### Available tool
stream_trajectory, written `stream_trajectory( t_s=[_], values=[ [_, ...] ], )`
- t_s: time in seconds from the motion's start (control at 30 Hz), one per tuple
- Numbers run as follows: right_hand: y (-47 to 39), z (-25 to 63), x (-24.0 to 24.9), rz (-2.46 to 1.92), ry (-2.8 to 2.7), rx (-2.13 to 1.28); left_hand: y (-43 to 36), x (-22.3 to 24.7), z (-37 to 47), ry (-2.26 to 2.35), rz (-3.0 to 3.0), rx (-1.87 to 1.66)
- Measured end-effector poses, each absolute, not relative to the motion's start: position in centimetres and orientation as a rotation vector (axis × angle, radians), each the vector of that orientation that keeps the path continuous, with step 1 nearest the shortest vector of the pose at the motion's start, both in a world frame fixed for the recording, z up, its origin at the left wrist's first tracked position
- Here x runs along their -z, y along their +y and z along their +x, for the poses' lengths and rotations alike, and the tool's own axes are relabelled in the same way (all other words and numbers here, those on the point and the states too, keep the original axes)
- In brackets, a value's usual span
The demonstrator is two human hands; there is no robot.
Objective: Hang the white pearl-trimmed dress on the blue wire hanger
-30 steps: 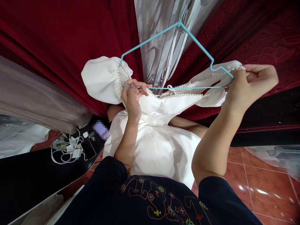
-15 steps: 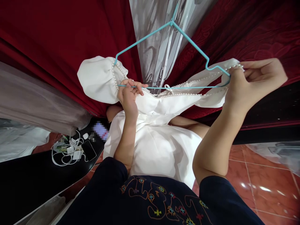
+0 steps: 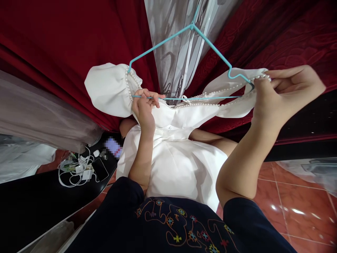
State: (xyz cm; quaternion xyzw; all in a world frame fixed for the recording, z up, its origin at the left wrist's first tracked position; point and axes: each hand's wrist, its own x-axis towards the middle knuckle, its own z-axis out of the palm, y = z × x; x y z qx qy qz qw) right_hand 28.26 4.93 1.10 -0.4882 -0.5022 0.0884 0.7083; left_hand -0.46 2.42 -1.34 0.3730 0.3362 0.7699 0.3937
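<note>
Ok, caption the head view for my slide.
Left hand holding a blue hanger, right hand pinching a white dress by its pearl-trimmed edge.

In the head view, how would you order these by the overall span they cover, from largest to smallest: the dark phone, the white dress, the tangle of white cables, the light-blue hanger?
1. White dress
2. Light-blue hanger
3. Tangle of white cables
4. Dark phone
</note>
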Motion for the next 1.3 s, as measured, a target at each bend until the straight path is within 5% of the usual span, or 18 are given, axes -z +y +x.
stream_trajectory(
  t_s=[0.37, 0.73, 0.9, 1.1, 1.3],
  values=[
    [5.4, 24.9, -1.9, -1.032, -1.156, -0.178, 1.9, 1.2, 0.3, 0.790, 0.910, -1.983],
    [2.8, 23.4, -2.0, -1.310, -1.297, -0.533, 2.2, 1.5, -0.2, 0.836, 0.960, -1.951],
    [1.2, 21.8, -2.5, -1.045, -1.288, -0.431, 2.2, 1.5, 0.2, 0.955, 0.943, -1.872],
    [1.5, 16.9, 0.9, -1.069, -1.415, -0.864, 1.8, 1.3, -0.1, 0.906, 0.982, -1.873],
    [1.9, 16.0, 3.8, -1.010, -1.268, -0.805, 1.1, 1.8, -0.4, 0.977, 1.033, -1.754]
  ],
)
